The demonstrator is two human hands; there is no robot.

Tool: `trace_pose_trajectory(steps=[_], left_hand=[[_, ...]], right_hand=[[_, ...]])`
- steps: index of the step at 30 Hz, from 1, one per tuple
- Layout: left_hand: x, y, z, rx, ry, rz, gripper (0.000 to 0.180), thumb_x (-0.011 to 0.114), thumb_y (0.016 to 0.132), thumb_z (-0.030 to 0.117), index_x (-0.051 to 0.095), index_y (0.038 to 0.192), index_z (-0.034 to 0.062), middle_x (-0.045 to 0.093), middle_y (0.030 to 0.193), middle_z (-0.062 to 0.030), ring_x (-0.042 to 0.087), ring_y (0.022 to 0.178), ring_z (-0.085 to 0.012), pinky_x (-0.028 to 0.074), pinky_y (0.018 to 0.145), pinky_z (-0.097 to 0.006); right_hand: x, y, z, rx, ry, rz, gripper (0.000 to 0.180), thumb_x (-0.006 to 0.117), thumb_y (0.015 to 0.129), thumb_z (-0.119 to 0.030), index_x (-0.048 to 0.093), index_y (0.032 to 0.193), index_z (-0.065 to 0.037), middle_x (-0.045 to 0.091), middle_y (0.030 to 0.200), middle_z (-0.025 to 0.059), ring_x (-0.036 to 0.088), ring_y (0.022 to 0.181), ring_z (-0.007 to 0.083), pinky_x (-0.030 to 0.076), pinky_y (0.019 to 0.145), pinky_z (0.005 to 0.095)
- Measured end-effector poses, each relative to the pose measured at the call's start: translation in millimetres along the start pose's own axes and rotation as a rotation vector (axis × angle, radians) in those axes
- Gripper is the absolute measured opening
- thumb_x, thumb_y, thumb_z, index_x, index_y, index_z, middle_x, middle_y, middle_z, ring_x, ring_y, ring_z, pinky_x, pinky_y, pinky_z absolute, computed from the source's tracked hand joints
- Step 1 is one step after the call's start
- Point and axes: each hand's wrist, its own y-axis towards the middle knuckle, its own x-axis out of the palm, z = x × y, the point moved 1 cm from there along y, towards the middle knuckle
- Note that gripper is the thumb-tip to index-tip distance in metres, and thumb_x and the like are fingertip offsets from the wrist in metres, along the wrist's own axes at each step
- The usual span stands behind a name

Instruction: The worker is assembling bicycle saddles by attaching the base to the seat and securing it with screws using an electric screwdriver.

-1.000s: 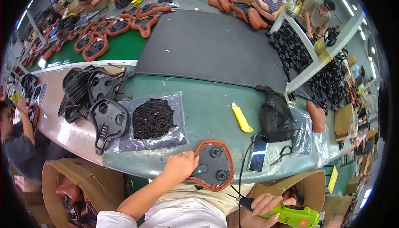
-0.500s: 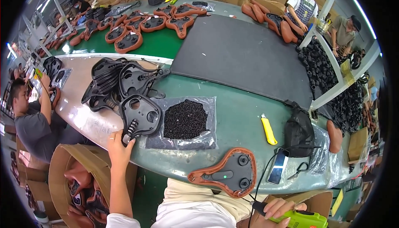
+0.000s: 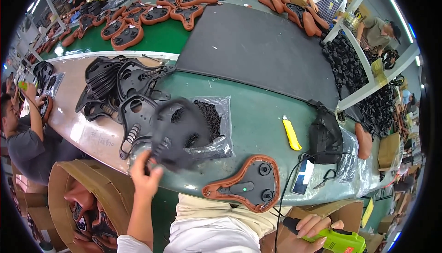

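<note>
The left hand [image 3: 145, 177] grips a blurred black saddle base [image 3: 177, 135] above the desk [image 3: 258, 114]. At five o'clock, the right hand [image 3: 313, 227] clasps a green power screwdriver [image 3: 338, 240].

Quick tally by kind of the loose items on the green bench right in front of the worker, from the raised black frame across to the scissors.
Black frame, blurred, held by left hand: 1
Brown saddle, upside down: 1
Bag of black small parts: 1
Yellow utility knife: 1
Phone: 1
Scissors: 1
Total: 6
Right hand holds a green power tool.
</note>
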Motion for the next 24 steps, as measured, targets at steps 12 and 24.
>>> trace_pose_trajectory(steps=[12,24], left_hand=[[89.9,-43.4,104.9,0.405,0.295,-0.692,0.06,0.086,0.083,0.046,0.071,0.133,0.0154,0.065,0.116,-0.0057,0.073,0.074,-0.0238,0.06,0.062,-0.037],[80.0,-67.6,54.5,-0.314,-0.38,-0.741,0.05,0.089,0.084,0.008,0.076,0.132,0.0091,0.073,0.135,-0.0134,0.075,0.091,-0.0142,0.064,0.079,-0.028]], right_hand=[[-14.6,3.6,-4.4,-0.14,0.006,0.094,0.043,0.061,0.108,-0.032,0.044,0.14,-0.009,0.055,0.082,0.0076,0.058,0.064,0.0212,0.052,0.061,0.0382],[27.8,-11.6,18.0,0.129,-0.005,-0.081,0.055,0.078,0.099,-0.031,0.044,0.14,-0.014,0.059,0.077,0.0082,0.058,0.057,0.022,0.052,0.054,0.039]])
